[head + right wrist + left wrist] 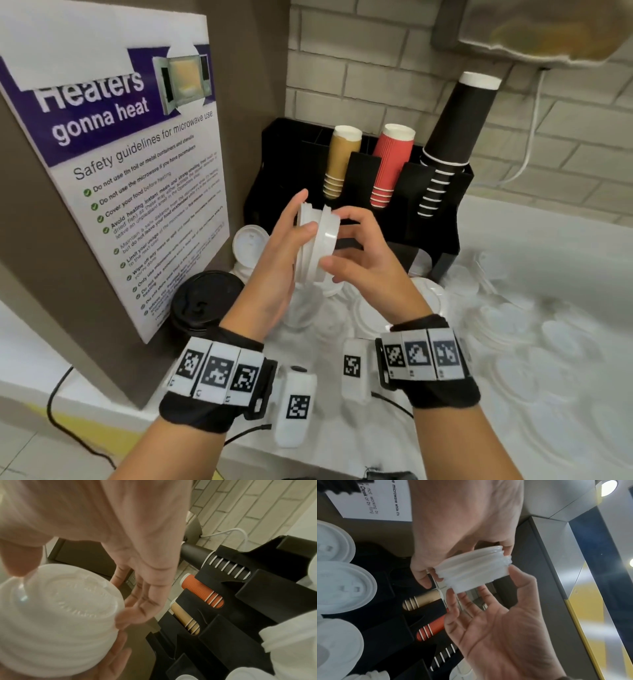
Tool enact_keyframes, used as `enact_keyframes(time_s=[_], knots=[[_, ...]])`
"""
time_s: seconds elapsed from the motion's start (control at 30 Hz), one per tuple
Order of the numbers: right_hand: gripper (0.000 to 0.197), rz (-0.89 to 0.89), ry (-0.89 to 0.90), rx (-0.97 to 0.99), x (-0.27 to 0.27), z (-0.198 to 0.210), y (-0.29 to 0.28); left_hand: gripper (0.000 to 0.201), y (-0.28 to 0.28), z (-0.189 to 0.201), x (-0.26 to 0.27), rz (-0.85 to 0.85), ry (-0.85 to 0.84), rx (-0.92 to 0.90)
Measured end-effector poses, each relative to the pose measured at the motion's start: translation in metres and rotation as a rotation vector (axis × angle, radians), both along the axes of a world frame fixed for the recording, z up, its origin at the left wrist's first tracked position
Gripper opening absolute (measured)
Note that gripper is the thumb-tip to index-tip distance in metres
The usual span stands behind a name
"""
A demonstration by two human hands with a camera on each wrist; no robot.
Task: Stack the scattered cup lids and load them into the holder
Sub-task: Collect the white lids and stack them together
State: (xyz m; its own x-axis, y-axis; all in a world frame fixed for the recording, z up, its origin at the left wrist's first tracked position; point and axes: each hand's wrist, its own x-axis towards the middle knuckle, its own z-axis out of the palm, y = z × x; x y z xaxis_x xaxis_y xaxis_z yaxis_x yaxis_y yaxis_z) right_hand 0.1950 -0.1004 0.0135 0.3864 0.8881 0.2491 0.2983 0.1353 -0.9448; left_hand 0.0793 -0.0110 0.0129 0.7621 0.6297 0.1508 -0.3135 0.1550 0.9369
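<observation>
Here, both hands hold a short stack of white cup lids in the air, turned on edge, in front of the black holder. The left hand presses its flat side with fairly straight fingers pointing towards 12 o'clock, the thumb laid across the rims. The right hand cups the other side, thumb at the stack's 6 o'clock edge and fingers curled over towards 12 o'clock. In the left wrist view the stack shows several ribbed rims nested together, pinched between the right hand's fingertips above and the left hand's thumb and fingers below. The right wrist view shows the stack's domed top face, with the left hand's fingers spread at its 3 o'clock side.

The holder stands at 12 to 1 o'clock from the hands, with inverted tan cups, red ribbed cups and tall black cups leaning in its slots. Loose white lids lie scattered on the white counter from 3 to 6 o'clock of the hands, and more lie at 9 o'clock. A black lid stack sits at 8 o'clock, against a panel carrying a microwave safety poster. Both wrists wear black bands with square printed markers.
</observation>
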Motion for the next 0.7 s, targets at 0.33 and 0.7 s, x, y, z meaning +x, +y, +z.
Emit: enact_keyframes(time_s=[0.33,0.7], knots=[[0.061,-0.013,-0.027,0.005,0.001,0.003,-0.01,0.069,-0.009,0.0,0.001,-0.066,0.015,0.0],[0.032,-0.044,-0.12,-0.131,0.016,0.006,0.002,0.074,0.001,-0.006,-0.001,0.076,-0.011,0.04]])
